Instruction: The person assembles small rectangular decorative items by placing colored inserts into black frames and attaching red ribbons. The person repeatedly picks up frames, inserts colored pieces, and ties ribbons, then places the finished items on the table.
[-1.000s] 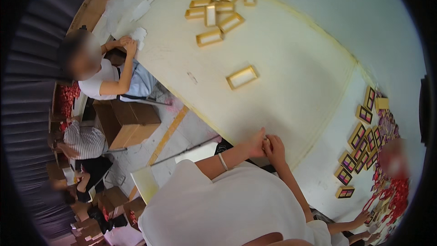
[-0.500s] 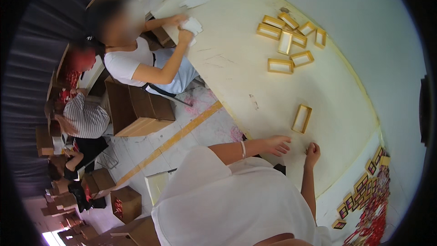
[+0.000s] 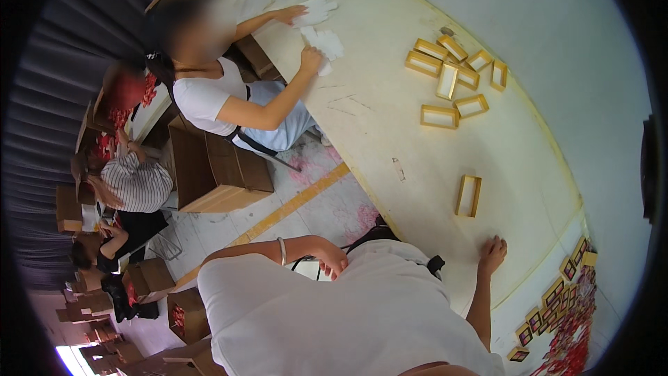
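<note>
My left hand (image 3: 332, 259) hangs off the table's edge beside my waist, a bangle at its wrist. Its fingers point down, loosely bent, and I see nothing in them. On the pale tabletop (image 3: 417, 216) rests my right hand (image 3: 493, 254), palm down with the fingers slightly bent and apart; no held thing shows. Just beyond it stands a gold-rimmed rectangular box (image 3: 478, 198), apart from the fingers. Farther off lies a loose group of similar gold boxes (image 3: 440, 117) with white insides, some leaning on one another.
At the table's far left a seated co-worker (image 3: 209, 97) handles white sheets (image 3: 324, 43). Finished-looking small boxes (image 3: 554, 294) and a red heap (image 3: 567, 341) lie at the right. An open carton (image 3: 240, 191) stands on the floor at the left, with other people and cartons behind.
My left hand has drawn back from the table to my waist. My right hand has shifted right and nearer, its fingers loosening. The co-worker's hands have moved apart over the white sheets.
</note>
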A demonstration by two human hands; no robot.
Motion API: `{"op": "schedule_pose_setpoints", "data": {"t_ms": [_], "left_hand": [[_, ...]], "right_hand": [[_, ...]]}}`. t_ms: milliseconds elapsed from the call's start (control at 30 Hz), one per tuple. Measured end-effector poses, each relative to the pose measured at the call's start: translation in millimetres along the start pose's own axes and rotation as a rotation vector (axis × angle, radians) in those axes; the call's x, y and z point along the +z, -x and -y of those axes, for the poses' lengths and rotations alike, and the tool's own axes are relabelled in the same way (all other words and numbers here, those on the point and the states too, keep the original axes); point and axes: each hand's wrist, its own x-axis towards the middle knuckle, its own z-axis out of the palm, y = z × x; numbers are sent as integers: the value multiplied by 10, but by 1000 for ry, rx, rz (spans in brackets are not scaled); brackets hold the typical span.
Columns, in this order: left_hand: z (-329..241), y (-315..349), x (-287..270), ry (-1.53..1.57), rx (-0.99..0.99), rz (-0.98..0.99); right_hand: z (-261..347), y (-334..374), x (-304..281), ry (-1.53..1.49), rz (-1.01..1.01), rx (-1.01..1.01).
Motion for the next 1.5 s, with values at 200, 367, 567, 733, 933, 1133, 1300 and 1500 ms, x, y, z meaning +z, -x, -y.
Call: {"op": "schedule_pose_setpoints", "data": {"t_ms": [200, 367, 567, 733, 933, 1133, 1300, 1500], "left_hand": [[64, -136, 45, -344, 111, -170], [-71, 20, 192, -349, 153, -463], [205, -62, 292, -175, 279, -526], [155, 48, 293, -79, 186, -500], [800, -347, 113, -224, 380, -480], [-249, -386, -486, -74, 99, -555], [-887, -776, -632, -218, 113, -482], [-1079, -1047, -704, -250, 116, -390]], "right_hand": [[217, -48, -110, -76, -53, 50], [574, 113, -188, -166, 45, -114], [960, 365, -240, -266, 128, -36], [884, 389, -451, -90, 51, -47], [431, 67, -356, 71, 271, 246], [617, -179, -23, -330, -87, 300], [793, -402, 261, -254, -258, 279], [754, -9, -565, -458, -181, 175]]}}
